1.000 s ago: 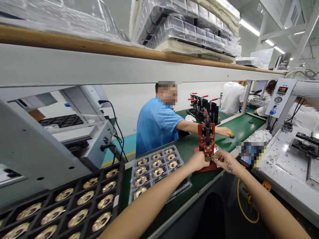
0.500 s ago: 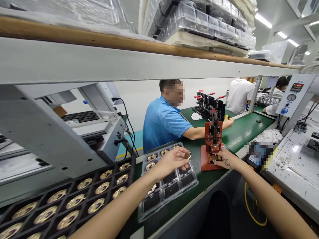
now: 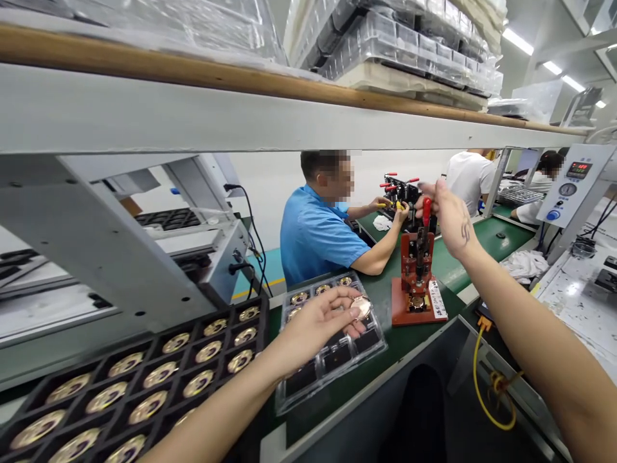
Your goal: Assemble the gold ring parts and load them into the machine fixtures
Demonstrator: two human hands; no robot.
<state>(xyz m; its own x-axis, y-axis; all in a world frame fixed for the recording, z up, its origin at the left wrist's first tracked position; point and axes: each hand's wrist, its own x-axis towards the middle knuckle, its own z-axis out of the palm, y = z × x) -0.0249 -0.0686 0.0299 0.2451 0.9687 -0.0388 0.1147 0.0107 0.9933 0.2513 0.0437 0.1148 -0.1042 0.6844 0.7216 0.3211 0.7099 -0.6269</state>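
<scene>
Left hand (image 3: pixel 313 325) over the clear tray (image 3: pixel 332 350), fingers (image 3: pixel 354 313) pinching a round gold disc (image 3: pixel 361 307) above the tray's far right cells. Far cells of that tray filled with like discs, near cells dark and bare. Right hand (image 3: pixel 446 215) raised at the red press (image 3: pixel 417 283), fingers curled around its red-tipped lever (image 3: pixel 427 212). Another disc seated in the press base. White label strip (image 3: pixel 438 299) along the right of the base, print too small to read. Left of the clear tray, a black tray (image 3: pixel 139 386) with rows of gold discs. Green surface (image 3: pixel 385 347) open between clear tray and near edge; a person in blue (image 3: pixel 318 235) beyond the press.
</scene>
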